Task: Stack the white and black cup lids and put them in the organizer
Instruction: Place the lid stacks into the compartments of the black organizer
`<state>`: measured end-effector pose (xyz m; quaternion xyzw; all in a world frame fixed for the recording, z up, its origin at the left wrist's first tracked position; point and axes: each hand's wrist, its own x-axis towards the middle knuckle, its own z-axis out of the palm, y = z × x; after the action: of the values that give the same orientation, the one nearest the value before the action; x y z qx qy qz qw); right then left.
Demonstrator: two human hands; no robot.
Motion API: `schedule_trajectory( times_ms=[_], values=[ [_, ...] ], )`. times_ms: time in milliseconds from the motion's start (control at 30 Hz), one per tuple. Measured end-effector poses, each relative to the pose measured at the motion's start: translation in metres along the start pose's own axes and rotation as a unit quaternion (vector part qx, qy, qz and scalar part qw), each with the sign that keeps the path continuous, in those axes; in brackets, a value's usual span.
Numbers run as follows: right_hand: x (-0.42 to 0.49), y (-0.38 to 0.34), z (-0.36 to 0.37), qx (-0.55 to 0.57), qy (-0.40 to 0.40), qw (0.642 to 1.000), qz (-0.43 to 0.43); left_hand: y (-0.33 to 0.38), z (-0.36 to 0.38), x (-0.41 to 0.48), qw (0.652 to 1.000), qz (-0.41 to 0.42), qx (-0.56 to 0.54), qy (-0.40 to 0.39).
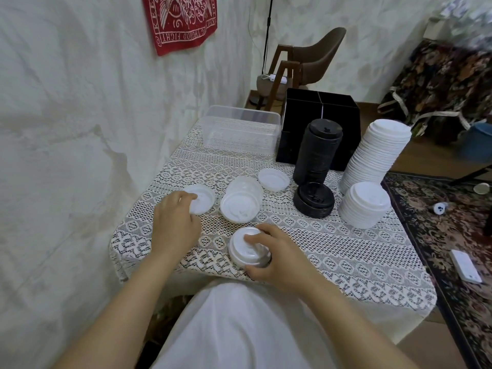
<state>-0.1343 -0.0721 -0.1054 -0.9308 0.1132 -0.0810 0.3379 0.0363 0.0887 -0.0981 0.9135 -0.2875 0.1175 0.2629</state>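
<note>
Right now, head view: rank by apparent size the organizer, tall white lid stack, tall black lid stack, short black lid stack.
1. black organizer
2. tall white lid stack
3. tall black lid stack
4. short black lid stack

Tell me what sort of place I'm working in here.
Most likely a room in a home, not a shop: a table under a lace tablecloth, a patterned rug on the floor, a brown chair by the wall.
</note>
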Motion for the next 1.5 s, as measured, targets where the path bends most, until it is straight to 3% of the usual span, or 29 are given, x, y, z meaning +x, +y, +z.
schedule_trajectory(
  times_ms=[133,333,467,600,700,800,900,967,1067,1200,1400,1500],
  values=[
    [0.000,0.002,0.001,0.013,0.002,1.000,0.003,-0.011,-0.005,0.014,0.997,0.037,0.050,-0.038],
    [-0.003,0.007,0.006,0.043,0.027,0.999,-0.001,-0.017,-0.022,0.017,0.996,0.034,-0.073,-0.036],
    [-0.004,0.008,0.007,0.049,0.022,0.999,0.005,-0.022,-0.021,0.021,0.989,0.094,0.076,-0.089],
    [-0.005,0.006,0.009,0.046,0.031,0.998,0.005,-0.019,-0.016,0.023,0.986,0.109,0.092,-0.088],
    [-0.006,0.006,0.009,0.045,0.035,0.998,0.003,-0.011,-0.018,0.024,0.995,0.090,0.017,-0.051],
    [-0.006,0.008,0.009,0.043,0.033,0.999,0.003,-0.001,-0.028,0.022,0.990,0.025,-0.134,-0.036],
    [-0.006,0.008,0.010,0.039,0.031,0.999,0.003,0.007,-0.036,0.020,0.951,-0.077,-0.298,-0.042],
    [-0.007,0.008,0.010,0.037,0.033,0.999,0.003,0.005,-0.035,0.019,0.925,-0.128,-0.343,-0.095],
    [-0.007,0.008,0.009,0.034,0.035,0.999,0.003,0.000,-0.027,0.014,0.933,-0.123,-0.304,-0.148],
    [-0.008,0.007,0.009,0.031,0.028,0.999,0.007,0.000,-0.023,0.008,0.958,-0.076,-0.237,-0.140],
    [-0.008,0.007,0.008,0.031,0.029,0.999,0.010,-0.016,-0.026,-0.006,0.953,-0.027,-0.177,-0.246],
    [-0.008,0.006,0.006,0.035,0.030,0.999,0.010,-0.021,-0.023,-0.012,0.956,-0.014,-0.158,-0.247]
  ],
)
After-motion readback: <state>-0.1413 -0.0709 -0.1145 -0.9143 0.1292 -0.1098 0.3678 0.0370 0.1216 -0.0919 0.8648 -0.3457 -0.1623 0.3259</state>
